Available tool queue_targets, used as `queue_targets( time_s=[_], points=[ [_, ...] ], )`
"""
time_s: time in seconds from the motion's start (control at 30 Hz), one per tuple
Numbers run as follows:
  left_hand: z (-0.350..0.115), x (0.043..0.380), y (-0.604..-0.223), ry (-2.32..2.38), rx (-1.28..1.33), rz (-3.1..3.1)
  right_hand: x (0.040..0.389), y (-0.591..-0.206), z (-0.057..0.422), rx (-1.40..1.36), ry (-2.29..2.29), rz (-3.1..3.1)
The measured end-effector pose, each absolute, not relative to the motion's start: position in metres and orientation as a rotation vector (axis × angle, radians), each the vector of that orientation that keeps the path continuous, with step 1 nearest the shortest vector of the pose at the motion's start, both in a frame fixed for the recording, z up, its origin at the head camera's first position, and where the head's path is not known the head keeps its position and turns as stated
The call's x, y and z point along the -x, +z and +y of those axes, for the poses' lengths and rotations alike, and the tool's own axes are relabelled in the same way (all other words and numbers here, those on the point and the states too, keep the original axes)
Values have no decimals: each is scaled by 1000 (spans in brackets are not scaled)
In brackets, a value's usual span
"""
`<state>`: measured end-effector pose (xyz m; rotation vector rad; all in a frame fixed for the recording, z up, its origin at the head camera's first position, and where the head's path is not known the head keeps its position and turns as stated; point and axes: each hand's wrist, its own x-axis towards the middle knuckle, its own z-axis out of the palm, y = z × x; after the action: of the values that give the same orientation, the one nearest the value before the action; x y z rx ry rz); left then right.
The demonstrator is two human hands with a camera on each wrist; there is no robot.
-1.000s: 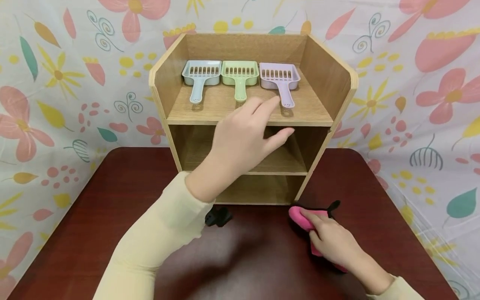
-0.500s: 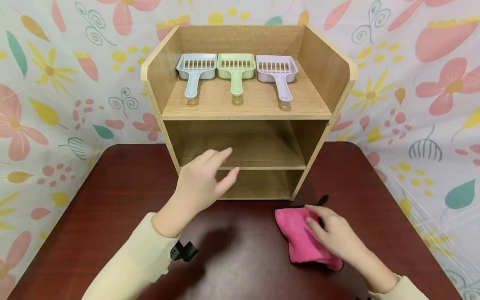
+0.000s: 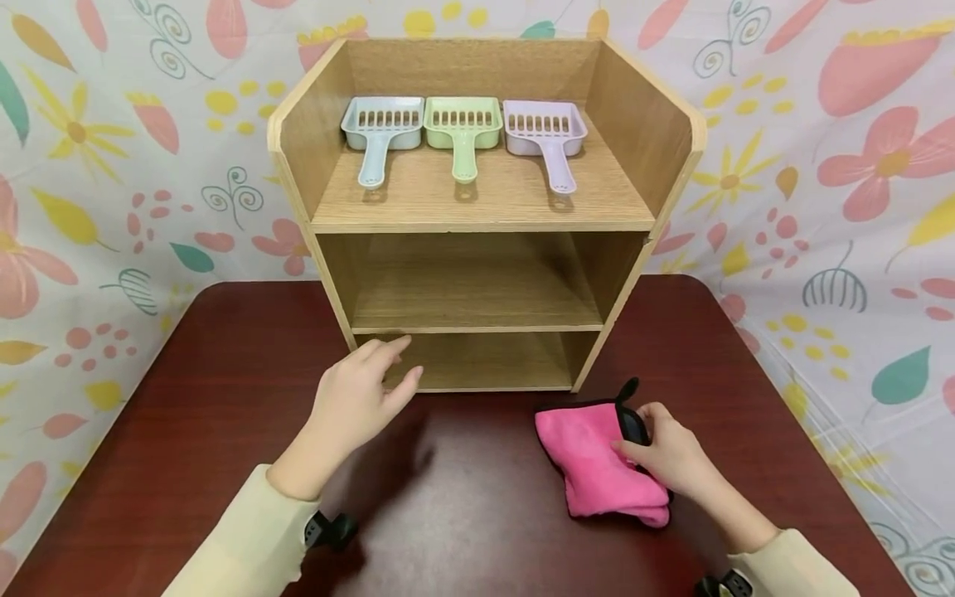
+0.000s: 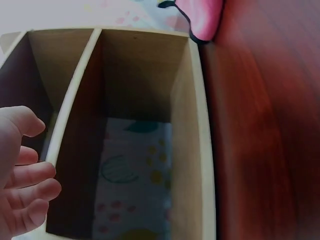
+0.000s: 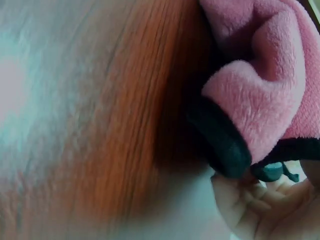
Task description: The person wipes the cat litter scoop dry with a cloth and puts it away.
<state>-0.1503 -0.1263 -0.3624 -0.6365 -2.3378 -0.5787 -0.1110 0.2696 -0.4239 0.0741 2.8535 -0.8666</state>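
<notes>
A pink cloth [image 3: 597,464] with black edging and a black loop lies bunched on the table, at the shelf's front right. My right hand [image 3: 671,452] pinches its right edge, thumb on the pink side and fingers behind the black part. In the right wrist view, folds of the cloth [image 5: 260,100] hide some of the fingers. My left hand [image 3: 358,398] hovers before the shelf's lower left, fingers loosely bent and holding nothing. On the top shelf, blue [image 3: 383,124], green [image 3: 463,124] and purple [image 3: 547,133] litter scoops sit in a row, handles forward.
The wooden shelf unit [image 3: 477,225] stands at the back of the dark red table [image 3: 224,390], with two compartments below its walled top. Behind it hangs a floral-print curtain [image 3: 836,249]. Black wrist cameras sit under both sleeves.
My left hand has come down from the top shelf, toward the lower left. My right hand has let the cloth spread flatter and shifted its hold to the right edge.
</notes>
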Motion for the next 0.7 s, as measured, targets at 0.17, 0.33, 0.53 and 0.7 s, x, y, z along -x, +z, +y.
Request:
queue_targets(
  time_s=[0.17,0.33,0.53,0.7],
  points=[
    [-140,145,-376,-528,635,-2401,102,-415,267,19,-852,3011],
    [-154,139,-387,-499,610,-2503,98,-411,274,86,-512,3175],
    [-171,133,-399,-461,567,-2615,100,-417,286,107,-351,3173],
    [-184,129,-406,-443,552,-2722,107,-404,295,227,-351,3210]
  ],
)
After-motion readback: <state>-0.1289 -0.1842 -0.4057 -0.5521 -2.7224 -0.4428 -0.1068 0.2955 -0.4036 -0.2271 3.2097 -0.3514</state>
